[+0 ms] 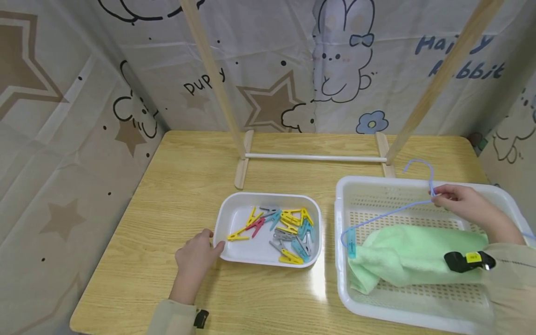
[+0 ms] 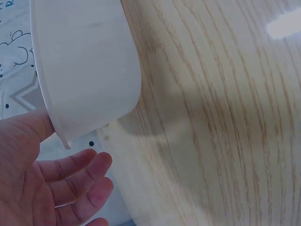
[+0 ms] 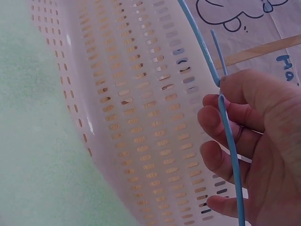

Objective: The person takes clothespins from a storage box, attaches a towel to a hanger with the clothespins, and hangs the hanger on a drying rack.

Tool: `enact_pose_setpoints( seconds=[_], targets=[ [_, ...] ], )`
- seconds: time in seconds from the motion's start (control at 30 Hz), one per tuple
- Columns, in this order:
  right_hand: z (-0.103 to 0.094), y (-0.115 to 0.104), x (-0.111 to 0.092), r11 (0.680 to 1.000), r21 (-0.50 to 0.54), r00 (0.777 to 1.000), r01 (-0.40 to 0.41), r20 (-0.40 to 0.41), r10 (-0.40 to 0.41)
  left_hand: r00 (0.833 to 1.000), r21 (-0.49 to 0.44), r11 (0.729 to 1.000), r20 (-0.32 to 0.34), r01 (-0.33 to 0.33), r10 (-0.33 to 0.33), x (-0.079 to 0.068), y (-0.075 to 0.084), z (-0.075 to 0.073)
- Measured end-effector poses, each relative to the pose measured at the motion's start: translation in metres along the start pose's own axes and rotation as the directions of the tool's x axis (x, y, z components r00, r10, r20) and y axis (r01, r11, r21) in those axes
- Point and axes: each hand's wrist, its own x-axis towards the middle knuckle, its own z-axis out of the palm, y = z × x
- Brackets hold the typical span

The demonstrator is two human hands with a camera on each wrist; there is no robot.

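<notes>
In the head view my right hand (image 1: 462,202) pinches a thin blue clothes hanger (image 1: 387,215) just below its hook, over the white basket. A teal clothespin (image 1: 351,243) sits at the hanger's left end, clipped to a corner of a light green towel (image 1: 412,253), which lies in the basket beneath. The right wrist view shows the thumb pressing the hanger's wire, the other fingers curled behind it. My left hand (image 1: 196,256) is at the near left corner of a white tray (image 1: 243,200). Its thumb touches the rim; the other fingers hang loosely below, apart from the tray.
Several yellow, teal, grey and red clothespins (image 1: 289,228) lie in the tray. The perforated white basket (image 1: 341,274) stands to the tray's right. Behind them, a wooden rack with uprights (image 1: 412,121) and a low white crossbar (image 1: 314,157) stands on the table (image 1: 138,246), before a printed curtain.
</notes>
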Motion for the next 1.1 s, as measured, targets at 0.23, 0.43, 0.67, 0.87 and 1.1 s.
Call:
enact_pose_setpoints(
  seconds=[0.23,0.43,0.67,0.87,1.1],
  targets=[
    [-0.001,-0.003,-0.003,1.000,-0.004,1.000,-0.002,-0.013,0.002,1.000,0.012,1.000,0.002,-0.008,0.008,0.002,-0.001,0.004],
    [-0.007,-0.012,-0.008,0.997,-0.074,0.995,0.002,-0.104,-0.010,1.000,0.010,1.000,0.030,-0.003,0.002,0.001,0.001,0.002],
    [-0.012,-0.033,-0.012,0.993,-0.119,0.981,0.002,-0.191,-0.025,0.999,0.008,1.000,0.036,0.001,-0.001,0.002,0.000,0.003],
    [-0.016,-0.053,-0.013,0.985,-0.167,0.972,0.045,-0.222,-0.082,0.999,-0.001,1.000,0.037,0.001,-0.001,0.002,-0.001,0.004],
    [-0.017,-0.065,-0.015,0.973,-0.200,0.969,0.116,-0.194,-0.155,0.999,0.002,1.000,0.041,0.004,-0.004,0.002,0.000,0.003]
  ],
)
